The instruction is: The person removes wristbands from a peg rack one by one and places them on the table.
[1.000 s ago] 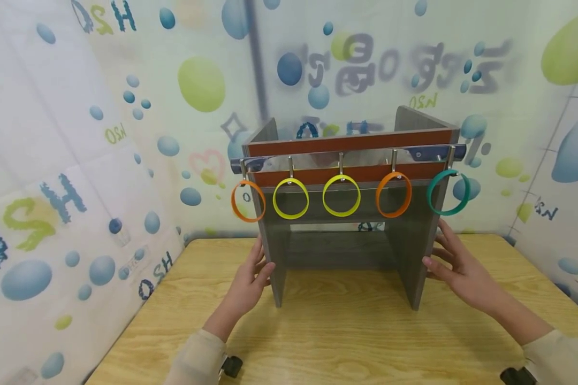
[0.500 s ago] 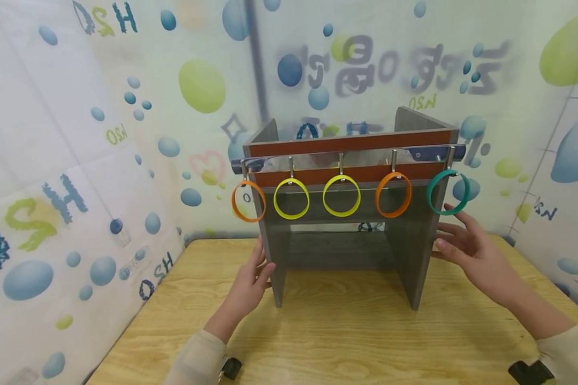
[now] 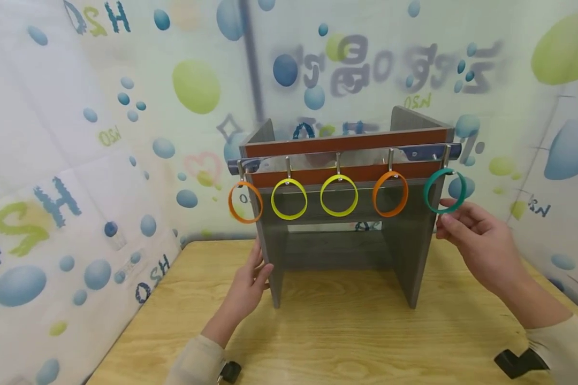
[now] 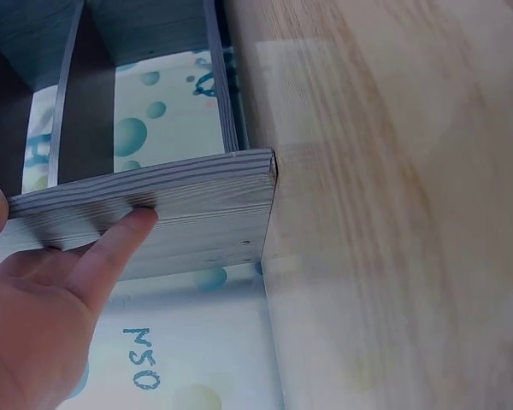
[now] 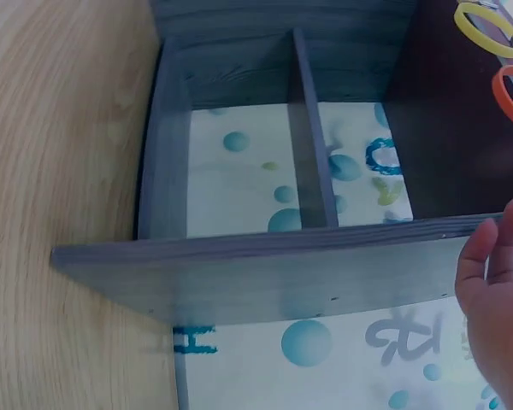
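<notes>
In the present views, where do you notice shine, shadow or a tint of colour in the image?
Head view: bright reflections on the metal rail; left wrist view: bluish tint, pale sheen on the table, soft dark patches on the side panel by the left hand; right wrist view: bluish too, with the inner board almost black.

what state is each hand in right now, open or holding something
Left hand: open, fingers against the side of the grey rack.
Right hand: at the teal ring, fingertips partly behind it; whether it grips cannot be told.
</notes>
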Motion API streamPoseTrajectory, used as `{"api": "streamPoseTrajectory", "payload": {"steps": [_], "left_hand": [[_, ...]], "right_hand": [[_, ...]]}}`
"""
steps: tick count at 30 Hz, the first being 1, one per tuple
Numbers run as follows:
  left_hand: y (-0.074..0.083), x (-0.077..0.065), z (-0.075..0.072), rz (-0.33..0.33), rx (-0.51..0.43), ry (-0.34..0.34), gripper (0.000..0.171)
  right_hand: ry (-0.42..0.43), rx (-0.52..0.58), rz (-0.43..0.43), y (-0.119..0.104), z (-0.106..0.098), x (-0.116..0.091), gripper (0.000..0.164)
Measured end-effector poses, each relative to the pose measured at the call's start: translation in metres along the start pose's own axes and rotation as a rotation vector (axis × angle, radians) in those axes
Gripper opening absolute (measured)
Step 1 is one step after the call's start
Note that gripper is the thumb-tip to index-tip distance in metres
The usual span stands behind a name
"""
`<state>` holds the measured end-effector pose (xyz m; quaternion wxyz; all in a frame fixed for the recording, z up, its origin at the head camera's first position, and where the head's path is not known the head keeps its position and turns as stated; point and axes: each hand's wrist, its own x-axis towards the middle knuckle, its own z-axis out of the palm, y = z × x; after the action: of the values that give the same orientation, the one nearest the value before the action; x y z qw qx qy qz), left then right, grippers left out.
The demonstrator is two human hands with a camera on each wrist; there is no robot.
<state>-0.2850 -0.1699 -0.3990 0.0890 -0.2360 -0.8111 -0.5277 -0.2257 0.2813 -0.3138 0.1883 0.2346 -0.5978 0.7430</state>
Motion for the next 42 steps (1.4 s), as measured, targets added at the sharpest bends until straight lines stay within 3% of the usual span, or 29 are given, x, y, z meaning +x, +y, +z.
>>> {"api": "streamPoseTrajectory", "payload": {"steps": [9, 21, 33, 38, 42], "left_hand": [[0.001, -0.001, 0.004, 0.009, -0.005, 0.011, 0.080], [0.000, -0.001, 0.002, 0.010, 0.011, 0.017, 0.078], [0.000, -0.003, 0.004, 0.034, 0.021, 0.034, 0.076], [-0.001, -0.002, 0.004, 0.026, 0.014, 0.033, 0.076], [-0.002, -0.001, 0.004, 0.039, 0.020, 0.039, 0.075]], "right_hand": [[0.016, 0.251, -0.031, -0.001, 0.003, 0.003, 0.029], [0.064, 0.364, -0.017, -0.016, 0.012, 0.009, 0.027], [-0.048, 0.337, -0.015, -0.014, 0.028, -0.001, 0.032], [-0.111, 0.271, 0.033, -0.007, 0.037, -0.008, 0.035], [-0.116, 0.127, 0.111, 0.001, 0.048, -0.014, 0.031]]}}
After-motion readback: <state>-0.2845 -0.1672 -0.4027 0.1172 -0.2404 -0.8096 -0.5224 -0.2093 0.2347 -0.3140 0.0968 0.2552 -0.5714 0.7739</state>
